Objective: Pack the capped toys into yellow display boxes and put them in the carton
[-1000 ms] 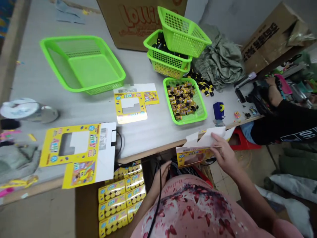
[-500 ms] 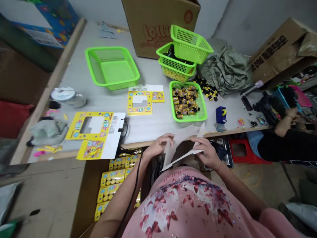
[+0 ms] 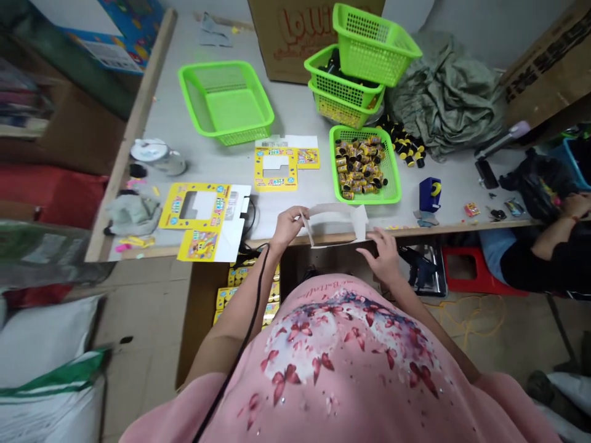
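A folded card box blank (image 3: 359,223), its pale plain side toward me and a large window cut in it, hangs at the table's front edge. My left hand (image 3: 289,229) pinches its left end between thumb and fingers. At its right end is my right hand (image 3: 382,253), thumb and fingers spread apart; whether a fingertip touches the card I cannot tell. Flat on the table to the left lie a yellow printed box blank (image 3: 202,246) and a smaller-looking one (image 3: 276,178) farther back. Beyond my hands stands a green basket (image 3: 392,194) of small yellow tubs with black parts.
A wide green basket (image 3: 226,132) stands back left, and stacked green baskets (image 3: 373,52) at the back. A blue tape dispenser (image 3: 429,195) and a lidded mug (image 3: 159,159) are on the table. Below is a carton of yellow packs (image 3: 225,297). A co-worker's arm (image 3: 556,231) shows at right.
The card blank has been raised from near my lap to the table edge and turned to a wider, flatter shape. My right hand's fingers have opened away from it. The camera view has shifted.
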Demonstrator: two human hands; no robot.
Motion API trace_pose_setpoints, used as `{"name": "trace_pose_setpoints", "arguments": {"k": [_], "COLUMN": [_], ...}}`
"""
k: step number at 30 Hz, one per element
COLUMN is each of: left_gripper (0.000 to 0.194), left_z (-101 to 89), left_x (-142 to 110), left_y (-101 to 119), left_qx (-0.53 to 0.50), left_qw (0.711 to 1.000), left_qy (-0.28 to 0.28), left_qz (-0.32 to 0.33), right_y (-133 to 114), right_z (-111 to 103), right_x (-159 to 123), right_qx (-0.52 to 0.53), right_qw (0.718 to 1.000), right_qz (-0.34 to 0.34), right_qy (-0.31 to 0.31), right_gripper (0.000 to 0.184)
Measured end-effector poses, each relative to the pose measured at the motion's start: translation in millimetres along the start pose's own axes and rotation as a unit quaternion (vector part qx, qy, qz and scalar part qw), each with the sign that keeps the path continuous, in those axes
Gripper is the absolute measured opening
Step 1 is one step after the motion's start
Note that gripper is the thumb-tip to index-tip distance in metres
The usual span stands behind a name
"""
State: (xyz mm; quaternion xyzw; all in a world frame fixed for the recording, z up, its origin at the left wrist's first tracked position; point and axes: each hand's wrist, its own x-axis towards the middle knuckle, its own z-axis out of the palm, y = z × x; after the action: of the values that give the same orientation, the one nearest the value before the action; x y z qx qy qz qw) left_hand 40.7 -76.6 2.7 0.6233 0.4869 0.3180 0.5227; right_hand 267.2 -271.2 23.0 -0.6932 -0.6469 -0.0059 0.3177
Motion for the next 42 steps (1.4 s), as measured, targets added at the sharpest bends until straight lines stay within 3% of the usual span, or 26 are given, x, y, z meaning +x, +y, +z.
{"name": "trace_pose_setpoints", "arguments": {"k": [2,3,6,8,12,14,17,21,24,26,27,28,30,32,34,37,39,42], "left_gripper": [0.012,0.012,0.011,0.009,0.034,0.048,0.054,0.06,0.063,0.063,0.063,0.064,0.065,0.064,0.064,0.054,0.041,0.041], "left_z": [-1.1,-1.4,-2.3,-2.7,1.4,5.7,11.0,16.1,23.2,28.7,31.1,33.2,36.8,40.3,44.2,46.4,41.8,29.1], "left_x": [2,2,5,5,0,-4,-8,-12,-13,-13,-13,-12,-11,-10,-10,-11,-14,-18], "left_y": [-4,-5,-10,-13,-22,-26,-34,-45,-50,-50,-50,-48,-45,-43,-41,-40,-38,-34], "left_qx": [-0.015,-0.025,-0.065,-0.101,-0.193,-0.224,-0.24,-0.171,-0.077,-0.033,-0.017,-0.006,0.013,0.031,0.052,0.083,0.096,0.07], "left_qw": [1.0,0.999,0.996,0.992,0.974,0.966,0.96,0.975,0.989,0.989,0.988,0.986,0.983,0.982,0.983,0.984,0.983,0.984], "left_qy": [-0.022,-0.031,-0.056,-0.076,-0.118,-0.131,-0.144,-0.142,-0.097,-0.077,-0.077,-0.081,-0.084,-0.078,-0.07,-0.045,-0.041,-0.105], "left_qz": [-0.001,0.0,0.005,0.009,-0.003,-0.017,-0.024,0.028,0.086,0.121,0.135,0.148,0.165,0.168,0.162,0.152,0.151,0.127], "right_y": [-19,-30,-57,-65,-60,-55,-48,-39,-26,-7,5,18,42,58,63,60,58,60], "right_z": [2,6,30,48,73,81,94,102,83,58,45,34,21,23,36,52,52,42], "right_x": [13,22,58,82,117,126,131,127,109,91,82,75,64,61,61,60,57,50], "right_qx": [-0.029,-0.043,-0.126,-0.185,-0.206,-0.195,-0.165,-0.136,-0.123,-0.072,-0.024,0.022,0.096,0.151,0.166,0.121,0.113,0.132], "right_qw": [0.999,0.997,0.953,0.912,0.885,0.873,0.856,0.874,0.913,0.965,0.987,0.996,0.987,0.973,0.965,0.977,0.98,0.972], "right_qz": [-0.02,-0.034,-0.022,0.02,0.04,0.044,0.06,0.088,0.09,0.074,0.068,0.078,0.129,0.165,0.143,0.096,0.081,0.038], "right_qy": [-0.016,-0.058,-0.274,-0.367,-0.415,-0.446,-0.487,-0.459,-0.377,-0.242,-0.14,-0.036,0.032,-0.055,-0.145,-0.149,-0.144,-0.19], "right_gripper": [0.041,0.039,0.044,0.055,0.054,0.045,0.03,0.033,0.046,0.05,0.049,0.045,0.045,0.058,0.06,0.044,0.042,0.043]}}
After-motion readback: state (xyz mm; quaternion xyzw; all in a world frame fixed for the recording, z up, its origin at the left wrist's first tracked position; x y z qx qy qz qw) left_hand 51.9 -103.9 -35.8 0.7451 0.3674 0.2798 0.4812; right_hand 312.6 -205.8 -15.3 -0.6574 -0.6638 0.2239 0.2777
